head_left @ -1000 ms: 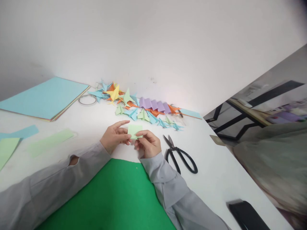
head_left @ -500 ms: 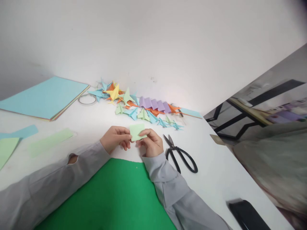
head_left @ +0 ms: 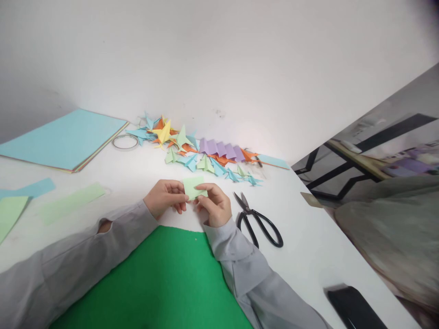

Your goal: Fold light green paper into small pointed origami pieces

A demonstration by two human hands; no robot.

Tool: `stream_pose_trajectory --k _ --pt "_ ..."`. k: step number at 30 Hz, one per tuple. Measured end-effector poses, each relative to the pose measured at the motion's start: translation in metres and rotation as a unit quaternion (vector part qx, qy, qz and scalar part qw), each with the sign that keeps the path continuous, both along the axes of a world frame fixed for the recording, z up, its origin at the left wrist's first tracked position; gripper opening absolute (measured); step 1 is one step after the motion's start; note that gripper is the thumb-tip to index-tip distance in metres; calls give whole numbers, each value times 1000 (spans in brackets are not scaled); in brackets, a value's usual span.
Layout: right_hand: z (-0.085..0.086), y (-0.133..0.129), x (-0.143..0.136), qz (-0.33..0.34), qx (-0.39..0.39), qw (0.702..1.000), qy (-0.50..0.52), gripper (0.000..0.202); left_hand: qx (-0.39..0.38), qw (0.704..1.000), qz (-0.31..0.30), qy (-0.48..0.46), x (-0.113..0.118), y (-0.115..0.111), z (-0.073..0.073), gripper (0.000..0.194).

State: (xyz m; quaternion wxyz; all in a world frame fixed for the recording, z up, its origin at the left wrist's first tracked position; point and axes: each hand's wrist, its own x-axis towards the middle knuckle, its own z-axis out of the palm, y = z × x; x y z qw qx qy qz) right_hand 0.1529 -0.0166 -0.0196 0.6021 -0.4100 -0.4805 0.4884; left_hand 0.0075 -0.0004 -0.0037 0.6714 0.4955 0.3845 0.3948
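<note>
A small light-green square of paper (head_left: 192, 186) is held up between both hands over the white table. My left hand (head_left: 168, 197) pinches its lower left corner between thumb and fingers. On the other side, my right hand (head_left: 216, 204) grips the right part, with the index finger lying across the front of the paper and the thumb below it. Black-handled scissors (head_left: 247, 211) lie partly spread just right of my right hand. Behind the paper, folded paper cranes (head_left: 205, 163) in several colours form a long cluster, with a pleated purple paper (head_left: 221, 150) among them.
A stack of coloured sheets (head_left: 72, 137), blue on top, lies at the back left beside a ring of tape (head_left: 125, 142). Green paper strip (head_left: 73, 203) and blue scrap (head_left: 37, 187) lie at left. A black phone-like object (head_left: 355, 306) sits near the right edge.
My right index finger has stretched out further across the paper's face, and the thumb has shifted lower. The paper has moved slightly left. My left hand keeps its pinch.
</note>
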Motion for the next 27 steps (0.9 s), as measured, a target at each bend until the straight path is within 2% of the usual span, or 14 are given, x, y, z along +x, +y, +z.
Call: stream_pose_trajectory --k 5,11,16,21,27 --pt "2 -3 -1 24 -2 1000 -5 13 -25 999 27 -15 2 -2 6 14" --pt "4 -4 -2 3 -13 999 -35 14 -54 995 63 -47 3 -3 9 7" --pt "2 -5 1 69 14 997 22 26 -85 989 93 -81 1 0 11 6" --pt "1 -5 3 93 -4 995 45 31 -92 987 91 -93 2 1 14 5" --pt "3 -5 3 92 -33 994 55 31 -91 988 81 -91 0 1 14 4"
